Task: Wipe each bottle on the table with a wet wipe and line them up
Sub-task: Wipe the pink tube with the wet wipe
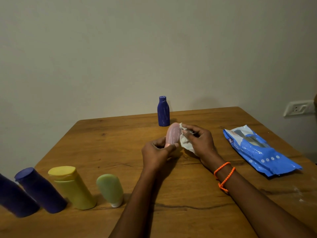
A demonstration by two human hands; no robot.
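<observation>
Gripping pink bottle [173, 135]; wipe [186, 143] seemingly pressed against it.

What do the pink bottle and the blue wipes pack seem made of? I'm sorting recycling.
The pink bottle looks like matte, opaque plastic: smooth, evenly coloured, no glare. The blue wipes pack looks like thin glossy plastic film: it wrinkles and shows bright highlights. Neither is certain from sight alone.

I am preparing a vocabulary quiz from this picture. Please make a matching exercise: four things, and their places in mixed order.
Things:
1. pink bottle
2. wipe
3. blue bottle
4. wipe pack

Places:
a. far table edge
b. table, right side
c. left hand
d. right hand

Pairs: 1-c, 2-d, 3-a, 4-b
</observation>
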